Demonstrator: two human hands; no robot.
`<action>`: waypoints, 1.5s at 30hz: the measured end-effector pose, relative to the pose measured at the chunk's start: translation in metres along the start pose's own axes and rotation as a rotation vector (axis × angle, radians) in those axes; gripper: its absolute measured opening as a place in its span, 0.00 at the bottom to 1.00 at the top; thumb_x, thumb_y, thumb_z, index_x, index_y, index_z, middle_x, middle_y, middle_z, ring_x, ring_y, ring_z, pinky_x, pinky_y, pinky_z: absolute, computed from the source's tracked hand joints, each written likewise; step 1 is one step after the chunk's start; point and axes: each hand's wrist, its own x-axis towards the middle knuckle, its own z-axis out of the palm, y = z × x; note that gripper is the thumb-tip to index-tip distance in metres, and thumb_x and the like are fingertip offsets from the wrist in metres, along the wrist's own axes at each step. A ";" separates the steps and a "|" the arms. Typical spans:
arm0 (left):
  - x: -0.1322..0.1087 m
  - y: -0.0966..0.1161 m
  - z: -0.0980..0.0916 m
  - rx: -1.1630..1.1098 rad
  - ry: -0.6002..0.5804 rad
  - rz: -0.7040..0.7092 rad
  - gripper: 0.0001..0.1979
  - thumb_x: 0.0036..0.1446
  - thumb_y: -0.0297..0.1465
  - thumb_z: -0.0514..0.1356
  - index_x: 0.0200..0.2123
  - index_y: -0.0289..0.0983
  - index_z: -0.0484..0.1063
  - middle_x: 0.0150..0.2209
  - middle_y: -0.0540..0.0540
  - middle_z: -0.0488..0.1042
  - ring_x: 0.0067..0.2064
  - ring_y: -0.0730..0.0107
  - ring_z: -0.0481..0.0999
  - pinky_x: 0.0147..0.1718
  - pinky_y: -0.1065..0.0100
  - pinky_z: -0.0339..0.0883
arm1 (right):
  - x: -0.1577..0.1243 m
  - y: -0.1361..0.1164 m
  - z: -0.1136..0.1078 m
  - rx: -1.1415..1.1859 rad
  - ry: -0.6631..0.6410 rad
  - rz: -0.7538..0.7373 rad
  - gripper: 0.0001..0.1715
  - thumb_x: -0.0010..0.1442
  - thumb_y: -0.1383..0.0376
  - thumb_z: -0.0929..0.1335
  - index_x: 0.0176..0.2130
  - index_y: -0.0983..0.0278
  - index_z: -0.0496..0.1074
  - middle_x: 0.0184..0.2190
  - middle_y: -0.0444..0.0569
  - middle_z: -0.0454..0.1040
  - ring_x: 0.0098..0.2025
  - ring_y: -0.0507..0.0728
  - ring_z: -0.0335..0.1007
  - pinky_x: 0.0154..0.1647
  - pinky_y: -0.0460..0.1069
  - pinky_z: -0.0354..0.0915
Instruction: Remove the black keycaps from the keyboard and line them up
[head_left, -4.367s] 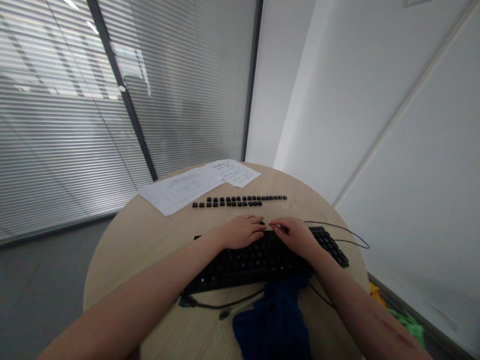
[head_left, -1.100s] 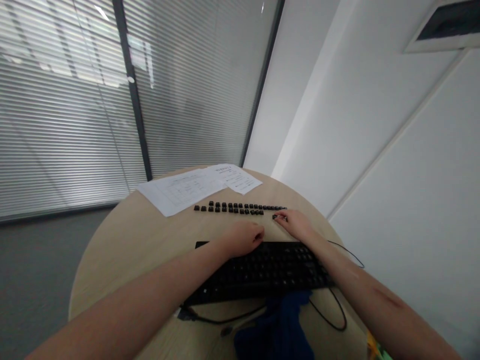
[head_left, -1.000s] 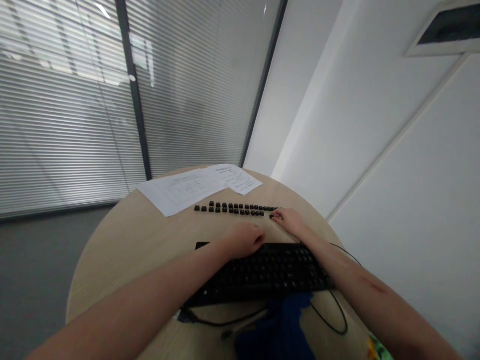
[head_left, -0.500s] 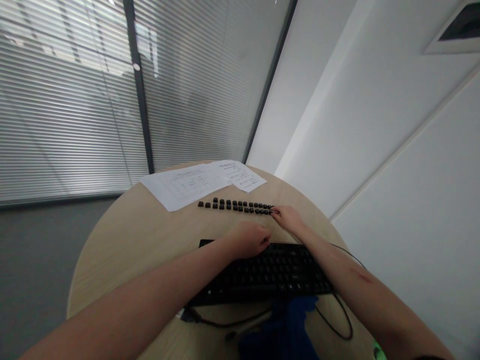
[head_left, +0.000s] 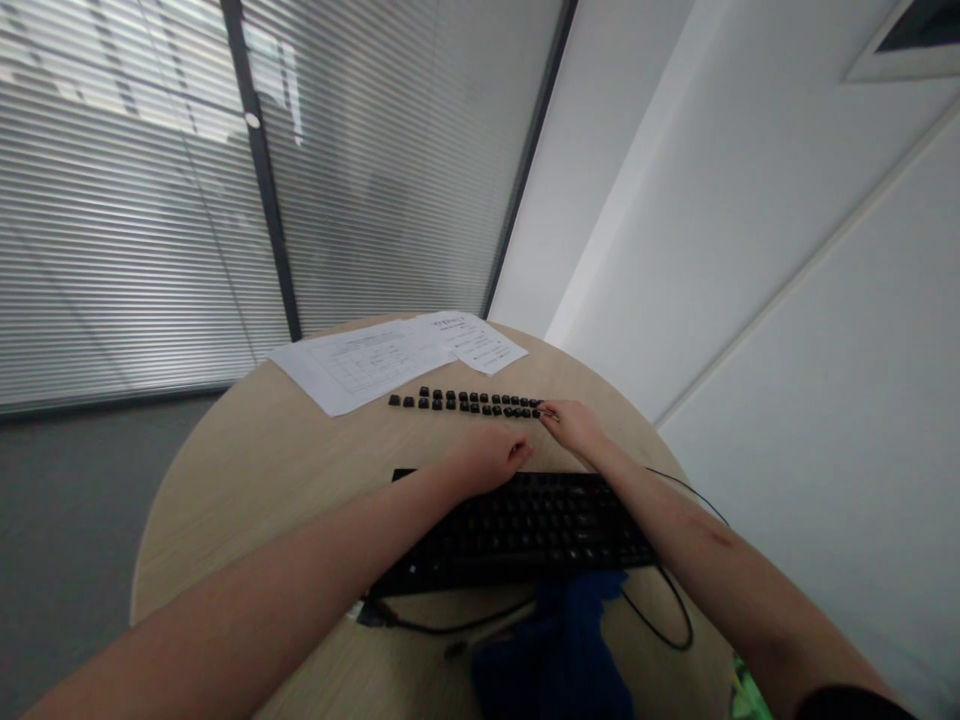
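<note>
A black keyboard (head_left: 525,530) lies on the round wooden table (head_left: 285,480) in front of me. Beyond it, several loose black keycaps (head_left: 465,402) stand in two rows. My right hand (head_left: 574,428) reaches past the keyboard, its fingertips pinched at the right end of the keycap rows, on a keycap there. My left hand (head_left: 491,458) rests curled at the keyboard's far edge, fingers bent in; nothing shows in it.
Two printed paper sheets (head_left: 375,360) lie at the table's far edge. A blue cloth (head_left: 547,660) sits below the keyboard, with a black cable (head_left: 667,610) looping to the right. Glass walls with blinds stand behind, a white wall to the right.
Both hands left the keyboard's top row. My right hand moved out to the keycap rows and slid left along their right end. My left hand stayed curled at the keyboard's edge.
</note>
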 end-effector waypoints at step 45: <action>-0.002 0.001 -0.004 -0.002 0.031 -0.057 0.20 0.69 0.40 0.49 0.33 0.37 0.75 0.31 0.44 0.76 0.33 0.64 0.72 0.33 0.63 0.60 | -0.003 -0.020 -0.015 -0.224 -0.025 0.022 0.19 0.68 0.62 0.60 0.51 0.60 0.75 0.50 0.54 0.78 0.51 0.61 0.73 0.48 0.50 0.65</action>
